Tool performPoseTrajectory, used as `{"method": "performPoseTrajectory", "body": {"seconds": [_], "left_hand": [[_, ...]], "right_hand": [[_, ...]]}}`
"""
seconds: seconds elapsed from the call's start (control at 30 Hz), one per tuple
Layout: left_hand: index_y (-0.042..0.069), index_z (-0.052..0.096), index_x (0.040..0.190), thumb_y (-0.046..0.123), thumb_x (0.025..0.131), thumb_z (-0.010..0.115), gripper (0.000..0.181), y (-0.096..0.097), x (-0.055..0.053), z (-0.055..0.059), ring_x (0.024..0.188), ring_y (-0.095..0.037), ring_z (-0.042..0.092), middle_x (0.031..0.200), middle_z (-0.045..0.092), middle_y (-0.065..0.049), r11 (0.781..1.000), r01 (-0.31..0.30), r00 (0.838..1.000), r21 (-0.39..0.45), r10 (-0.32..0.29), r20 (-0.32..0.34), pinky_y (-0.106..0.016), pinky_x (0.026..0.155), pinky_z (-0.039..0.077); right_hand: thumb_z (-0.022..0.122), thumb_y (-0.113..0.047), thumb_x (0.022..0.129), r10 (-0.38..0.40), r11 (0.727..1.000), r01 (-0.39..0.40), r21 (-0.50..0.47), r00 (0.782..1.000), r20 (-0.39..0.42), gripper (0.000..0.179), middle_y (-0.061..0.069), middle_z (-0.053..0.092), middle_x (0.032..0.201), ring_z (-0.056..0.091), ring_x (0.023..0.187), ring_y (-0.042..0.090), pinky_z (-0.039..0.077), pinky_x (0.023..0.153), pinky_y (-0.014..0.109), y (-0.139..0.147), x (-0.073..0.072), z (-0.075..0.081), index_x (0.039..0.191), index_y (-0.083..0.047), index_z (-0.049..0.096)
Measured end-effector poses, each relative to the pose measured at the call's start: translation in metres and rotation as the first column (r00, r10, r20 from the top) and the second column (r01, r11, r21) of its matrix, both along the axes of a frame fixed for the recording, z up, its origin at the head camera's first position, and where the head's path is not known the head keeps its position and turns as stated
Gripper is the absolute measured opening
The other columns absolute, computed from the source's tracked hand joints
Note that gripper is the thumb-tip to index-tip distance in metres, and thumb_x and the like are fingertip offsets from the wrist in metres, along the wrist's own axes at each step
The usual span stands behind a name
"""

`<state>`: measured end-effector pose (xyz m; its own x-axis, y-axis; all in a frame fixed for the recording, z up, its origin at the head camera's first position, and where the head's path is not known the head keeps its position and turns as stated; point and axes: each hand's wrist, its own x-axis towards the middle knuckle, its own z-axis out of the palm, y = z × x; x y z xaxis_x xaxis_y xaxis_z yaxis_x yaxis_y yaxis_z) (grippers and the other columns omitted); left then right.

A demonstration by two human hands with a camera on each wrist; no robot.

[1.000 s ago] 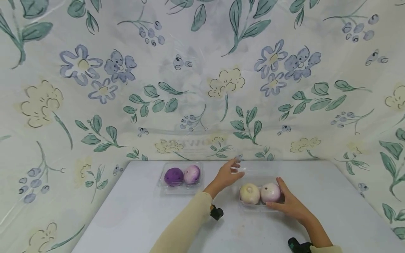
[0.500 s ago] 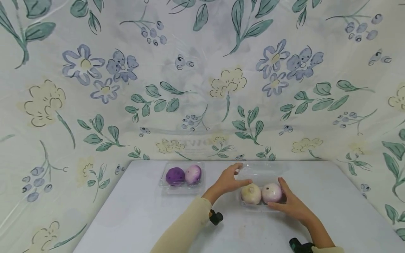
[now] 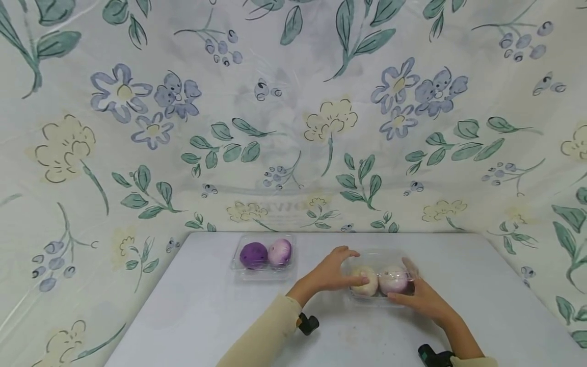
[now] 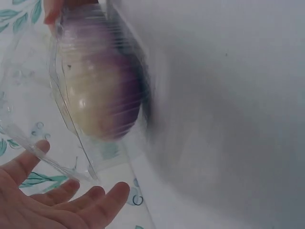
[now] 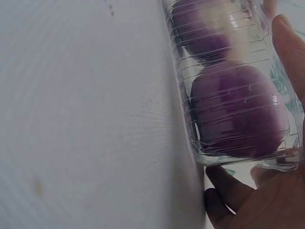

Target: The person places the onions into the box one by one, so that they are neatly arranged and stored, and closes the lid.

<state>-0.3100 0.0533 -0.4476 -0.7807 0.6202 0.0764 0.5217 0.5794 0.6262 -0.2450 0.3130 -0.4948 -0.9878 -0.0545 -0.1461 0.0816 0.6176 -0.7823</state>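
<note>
A clear plastic clamshell box [image 3: 357,300] on the table holds two round onions, a pale yellow one [image 3: 367,288] and a pinkish-white one [image 3: 393,282]. In the wrist views their sides look purple. My right hand [image 3: 424,295] grips the box's right end, thumb along the front and fingers behind; it also shows in the right wrist view [image 5: 262,195]. At the left end, the loosely spread fingers and thumb of my left hand [image 3: 332,270] are at the edge of the clear lid [image 4: 28,140], which leans over the onions.
A second clear clamshell box [image 3: 263,278] stands to the left, with a deep purple onion [image 3: 254,255] and a purple-white onion [image 3: 279,253] inside. Behind the white table [image 3: 197,316] hangs a floral-patterned sheet [image 3: 275,168].
My left hand has moved to the right and nearer me, and the lid has swung forward from the back over the onions. My right hand has stayed at the box's right end.
</note>
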Motion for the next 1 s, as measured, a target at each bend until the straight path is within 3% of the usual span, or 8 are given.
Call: {"method": "performPoseTrajectory", "body": {"seconds": [0.17, 0.37, 0.47, 0.57, 0.63, 0.73, 0.83, 1.0], "left_hand": [[0.018, 0.049, 0.145, 0.052, 0.088, 0.068, 0.07, -0.005, 0.01, -0.002, 0.144, -0.036, 0.036, 0.157, 0.033, -0.021, 0.999, -0.039, 0.998, 0.011, 0.038, 0.058, -0.056, 0.111, 0.039], [0.02, 0.042, 0.15, 0.045, 0.091, 0.067, 0.069, -0.011, 0.017, -0.005, 0.106, -0.029, 0.062, 0.138, 0.045, -0.027, 0.996, -0.049, 0.981, 0.075, 0.033, 0.192, -0.039, 0.084, 0.055], [0.022, 0.039, 0.152, 0.034, 0.092, 0.069, 0.069, -0.014, 0.019, -0.007, 0.086, -0.029, 0.067, 0.121, 0.055, -0.026, 0.986, -0.058, 0.944, 0.155, 0.004, 0.33, -0.037, 0.071, 0.058], [0.024, 0.035, 0.154, 0.018, 0.091, 0.07, 0.072, -0.016, 0.02, -0.009, 0.073, -0.029, 0.067, 0.1, 0.062, -0.021, 0.966, -0.092, 0.882, 0.242, -0.034, 0.47, -0.042, 0.065, 0.06], [0.024, 0.033, 0.155, 0.008, 0.091, 0.067, 0.074, -0.016, 0.02, -0.011, 0.069, -0.026, 0.065, 0.091, 0.062, -0.021, 0.952, -0.117, 0.846, 0.285, -0.055, 0.53, -0.044, 0.065, 0.061], [0.023, 0.034, 0.155, 0.0, 0.089, 0.06, 0.074, -0.014, 0.021, -0.013, 0.063, -0.022, 0.063, 0.085, 0.062, -0.021, 0.929, -0.158, 0.821, 0.334, -0.064, 0.568, -0.044, 0.063, 0.061], [0.022, 0.036, 0.154, -0.002, 0.086, 0.056, 0.075, -0.013, 0.022, -0.015, 0.058, -0.02, 0.062, 0.077, 0.06, -0.019, 0.911, -0.193, 0.815, 0.365, -0.058, 0.576, -0.044, 0.061, 0.061], [0.018, 0.037, 0.154, -0.003, 0.086, 0.057, 0.074, -0.015, 0.023, -0.019, 0.053, -0.018, 0.062, 0.065, 0.057, -0.009, 0.903, -0.198, 0.831, 0.381, -0.051, 0.554, -0.043, 0.06, 0.061]], "right_hand": [[0.08, -0.043, 0.081, 0.015, 0.999, -0.016, -0.038, 1.0, -0.015, 0.119, 0.034, 0.009, 0.16, 0.014, 0.146, 0.054, 0.019, 0.115, 0.067, 0.002, 0.0, 0.002, 0.157, -0.005, -0.002], [0.067, -0.038, 0.092, 0.04, 0.993, -0.037, -0.113, 0.999, 0.026, 0.095, 0.032, 0.008, 0.161, 0.023, 0.142, 0.057, 0.034, 0.109, 0.067, 0.027, 0.007, 0.018, 0.155, -0.004, 0.004], [0.058, -0.036, 0.099, 0.043, 0.986, -0.037, -0.162, 0.999, 0.033, 0.079, 0.033, 0.031, 0.153, 0.046, 0.132, 0.05, 0.046, 0.103, 0.057, 0.037, 0.011, 0.025, 0.155, -0.003, 0.013], [0.056, -0.031, 0.101, 0.074, 0.969, -0.057, -0.241, 0.995, 0.063, 0.072, 0.026, 0.058, 0.128, 0.065, 0.108, 0.032, 0.057, 0.089, 0.042, 0.041, 0.011, 0.025, 0.153, 0.002, 0.02], [0.057, -0.025, 0.1, 0.106, 0.951, -0.076, -0.301, 0.991, 0.085, 0.071, 0.019, 0.065, 0.113, 0.067, 0.094, 0.023, 0.058, 0.082, 0.037, 0.042, 0.01, 0.024, 0.153, 0.003, 0.019], [0.058, -0.018, 0.099, 0.129, 0.926, -0.083, -0.369, 0.986, 0.102, 0.073, 0.011, 0.068, 0.1, 0.065, 0.084, 0.018, 0.058, 0.076, 0.034, 0.04, 0.008, 0.023, 0.153, 0.004, 0.015], [0.056, -0.015, 0.098, 0.125, 0.911, -0.067, -0.408, 0.985, 0.117, 0.075, 0.008, 0.068, 0.097, 0.065, 0.082, 0.017, 0.059, 0.075, 0.033, 0.037, 0.007, 0.022, 0.154, 0.004, 0.011], [0.056, -0.013, 0.097, 0.104, 0.896, -0.037, -0.443, 0.986, 0.127, 0.076, 0.005, 0.069, 0.091, 0.065, 0.077, 0.014, 0.059, 0.073, 0.031, 0.032, 0.008, 0.02, 0.154, 0.004, 0.009]]}}
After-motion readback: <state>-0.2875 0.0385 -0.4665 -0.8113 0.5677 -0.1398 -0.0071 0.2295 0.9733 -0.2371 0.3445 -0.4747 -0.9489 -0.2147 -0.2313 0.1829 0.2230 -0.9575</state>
